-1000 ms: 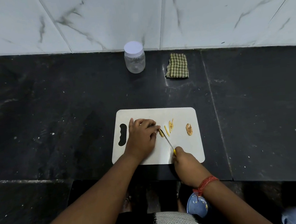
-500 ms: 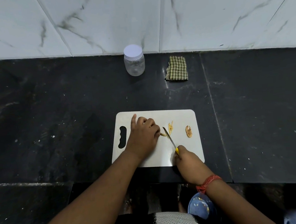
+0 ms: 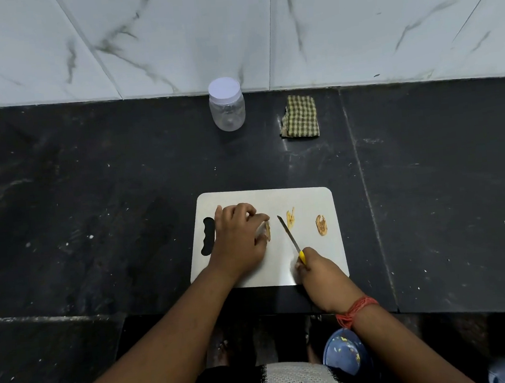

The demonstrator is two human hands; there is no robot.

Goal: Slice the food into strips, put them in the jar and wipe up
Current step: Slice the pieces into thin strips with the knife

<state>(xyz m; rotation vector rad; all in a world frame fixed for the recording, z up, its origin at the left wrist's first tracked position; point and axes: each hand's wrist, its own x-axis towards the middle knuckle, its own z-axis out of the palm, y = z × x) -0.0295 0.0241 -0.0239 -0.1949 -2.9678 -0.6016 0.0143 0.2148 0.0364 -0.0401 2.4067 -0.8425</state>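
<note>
A white cutting board [image 3: 313, 262] lies on the black counter. My left hand [image 3: 239, 239] rests on its left half, and its fingertips pinch a thin brown food piece [image 3: 267, 231]. My right hand [image 3: 317, 273] grips the yellow handle of a small knife [image 3: 289, 234], whose blade points up and left, just right of that piece. Several cut yellow strips [image 3: 290, 218] lie past the blade tip. A brown slice [image 3: 321, 224] lies further right. The clear jar [image 3: 226, 104] with a white lid stands closed at the back.
A folded green checked cloth [image 3: 299, 116] lies right of the jar near the marble wall [image 3: 229, 30]. The counter's front edge runs just below the board. A blue object [image 3: 345, 350] sits below the counter by my right forearm.
The knife blade has lifted away from the food piece and swung slightly right. My left hand has drawn the held piece a little left, apart from the cut strips.
</note>
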